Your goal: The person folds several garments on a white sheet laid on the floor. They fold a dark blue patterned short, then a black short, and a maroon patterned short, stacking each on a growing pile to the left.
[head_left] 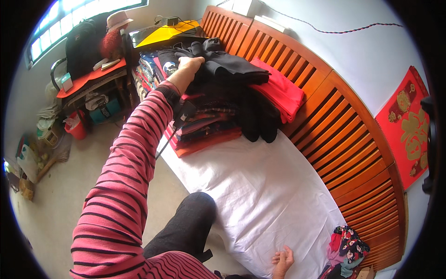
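My left hand (pixel 191 65) reaches far forward and grips black clothing (pixel 230 68) on top of a tall pile; its fingertips are partly hidden in the cloth. Beneath lie stacked folded garments (pixel 209 136) in red and dark patterned fabrics, with black cloth hanging down over their right side. Folded red fabric (pixel 280 90) rests to the right, against the slatted wooden headboard (pixel 348 129). My right hand (pixel 284 259) is low in the view, over the white sheet (pixel 254 181), fingers apart and holding nothing.
Crumpled floral and pink clothes (pixel 348 244) lie at the lower right by the headboard. To the left are a bench with a red cover (pixel 92 78), a black backpack (pixel 82 50), a red bin (pixel 75 126) and a broom (pixel 52 165) on the floor.
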Tool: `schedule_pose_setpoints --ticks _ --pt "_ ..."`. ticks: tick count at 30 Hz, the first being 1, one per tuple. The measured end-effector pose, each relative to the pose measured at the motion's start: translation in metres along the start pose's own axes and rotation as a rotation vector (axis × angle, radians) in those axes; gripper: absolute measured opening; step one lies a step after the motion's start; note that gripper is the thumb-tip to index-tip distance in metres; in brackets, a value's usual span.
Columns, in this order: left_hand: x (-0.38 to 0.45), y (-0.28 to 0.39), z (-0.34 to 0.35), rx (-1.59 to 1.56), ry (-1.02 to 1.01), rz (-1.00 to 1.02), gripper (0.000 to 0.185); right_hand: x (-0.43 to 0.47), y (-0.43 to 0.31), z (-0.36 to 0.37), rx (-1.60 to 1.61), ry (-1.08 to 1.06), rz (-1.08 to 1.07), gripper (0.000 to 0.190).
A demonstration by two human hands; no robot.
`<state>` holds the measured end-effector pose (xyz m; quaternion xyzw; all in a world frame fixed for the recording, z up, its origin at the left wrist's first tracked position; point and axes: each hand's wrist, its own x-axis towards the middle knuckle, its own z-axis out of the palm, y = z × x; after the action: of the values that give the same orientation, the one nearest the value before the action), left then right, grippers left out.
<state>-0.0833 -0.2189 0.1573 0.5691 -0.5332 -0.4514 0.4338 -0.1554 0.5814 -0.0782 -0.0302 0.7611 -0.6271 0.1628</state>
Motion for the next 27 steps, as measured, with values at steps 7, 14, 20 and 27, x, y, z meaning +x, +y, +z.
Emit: schedule_pose_setpoints --ticks 7,14,20,27 --pt "-0.034 0.006 -0.033 0.116 0.097 0.018 0.061 -0.004 -0.013 0.005 -0.009 0.002 -0.004 0.034" --pt "-0.060 0.012 -0.084 -0.199 -0.110 -0.078 0.047 -0.005 -0.013 0.006 -0.045 -0.012 -0.035 0.035" --pt "-0.102 -0.005 -0.103 0.402 0.301 0.956 0.056 -0.005 -0.014 0.005 -0.089 -0.040 -0.058 0.035" --pt "-0.131 -0.060 -0.114 0.912 -0.256 0.959 0.065 -0.002 -0.008 0.002 -0.069 -0.065 -0.053 0.036"
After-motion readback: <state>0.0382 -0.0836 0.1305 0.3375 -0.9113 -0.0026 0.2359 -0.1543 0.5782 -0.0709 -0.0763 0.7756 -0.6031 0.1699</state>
